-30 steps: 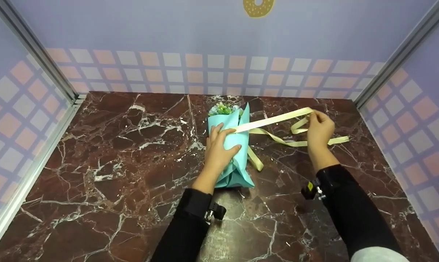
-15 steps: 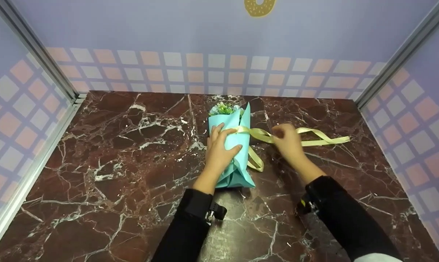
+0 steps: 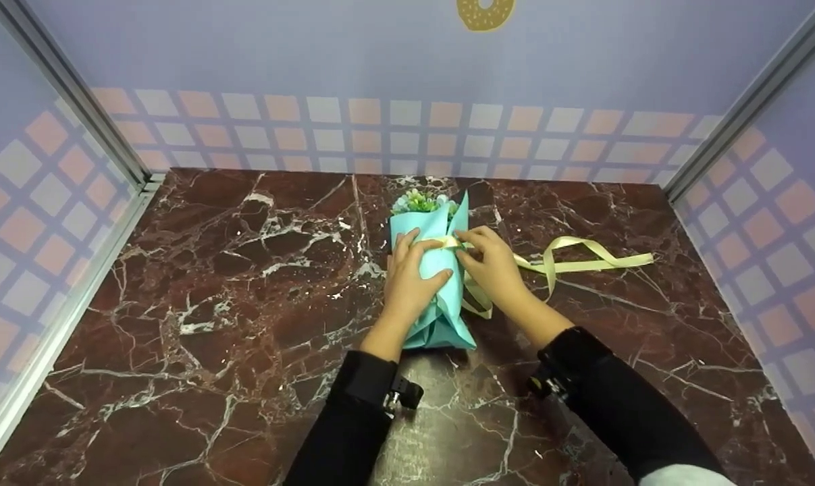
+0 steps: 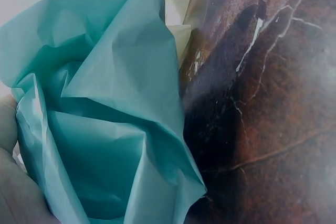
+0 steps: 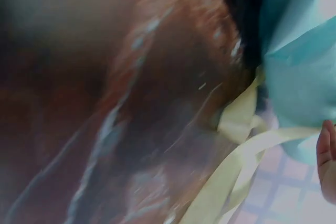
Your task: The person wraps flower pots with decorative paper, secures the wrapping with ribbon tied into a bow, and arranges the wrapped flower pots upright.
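A bouquet wrapped in turquoise paper (image 3: 451, 283) lies mid-table, its small pale blue and yellow-green flowers (image 3: 417, 200) pointing away from me. My left hand (image 3: 407, 283) holds the wrapping from its left side, the index finger lying on a pale yellow ribbon (image 3: 599, 264) that crosses the paper. At the bouquet's right edge, my right hand (image 3: 495, 266) pinches the ribbon close to the left fingertips. Folded paper (image 4: 121, 77) fills much of the left wrist view. In the right wrist view, fingertips (image 5: 326, 156) meet the ribbon (image 5: 236, 166) against the paper.
Dark red marbled tabletop (image 3: 258, 378) surrounds the bouquet. Lilac walls with pink and white squares enclose it at the back (image 3: 285, 135) and both sides. Loose ribbon trails rightward over the table, and another length sticks out under the bouquet's right side.
My right hand has moved left from the ribbon's outstretched length to the bouquet's edge. The taut ribbon has slackened into loops on the table. My left hand stays on the bouquet.
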`<state>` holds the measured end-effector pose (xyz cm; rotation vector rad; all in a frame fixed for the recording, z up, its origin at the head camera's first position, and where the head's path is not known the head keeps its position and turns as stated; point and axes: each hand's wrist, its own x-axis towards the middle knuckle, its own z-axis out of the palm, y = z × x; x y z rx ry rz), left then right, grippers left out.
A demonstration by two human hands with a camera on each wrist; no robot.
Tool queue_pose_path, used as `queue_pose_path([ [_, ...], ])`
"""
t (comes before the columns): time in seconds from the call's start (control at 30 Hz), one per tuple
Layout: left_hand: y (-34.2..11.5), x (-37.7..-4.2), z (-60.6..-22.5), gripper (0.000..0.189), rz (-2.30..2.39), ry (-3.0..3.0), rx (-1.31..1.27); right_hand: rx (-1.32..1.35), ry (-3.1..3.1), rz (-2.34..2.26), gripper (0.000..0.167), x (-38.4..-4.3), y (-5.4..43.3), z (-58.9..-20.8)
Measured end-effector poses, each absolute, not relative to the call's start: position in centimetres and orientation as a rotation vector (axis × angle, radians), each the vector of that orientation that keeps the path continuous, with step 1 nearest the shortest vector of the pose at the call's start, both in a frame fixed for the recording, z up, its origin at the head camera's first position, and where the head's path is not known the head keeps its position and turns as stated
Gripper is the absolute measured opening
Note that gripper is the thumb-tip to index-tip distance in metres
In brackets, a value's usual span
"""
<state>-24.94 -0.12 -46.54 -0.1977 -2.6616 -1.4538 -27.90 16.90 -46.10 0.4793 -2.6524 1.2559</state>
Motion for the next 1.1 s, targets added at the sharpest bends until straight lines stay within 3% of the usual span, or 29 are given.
queue_pose_path([
  [0.13, -0.1, -24.9, -46.6, 0.046, -1.448, -2.659, -0.199, 0.405, -2.588, 1.284, 0.019, -27.9, 16.8, -45.7],
  [0.4, -0.2, -24.9, -46.7, 0.046, -1.417, -2.645, -0.212, 0.187, -2.435, 1.706, 0.023, -28.1, 19.3, -45.2],
  [0.7, 0.1, -24.8, -47.0, 0.046, -1.437, -2.666, -0.195, 0.335, -2.628, 1.537, 0.016, -27.7, 21.1, -46.6],
  [1.0, 0.0, -25.0, -46.9, 0.045, -1.443, -2.650, -0.193, 0.233, -2.733, 1.768, 0.038, -28.1, 21.0, -47.6],
  [1.1, -0.1, -25.1, -46.8, 0.045, -1.439, -2.639, -0.195, 0.246, -2.734, 1.772, 0.034, -28.2, 20.6, -47.6],
])
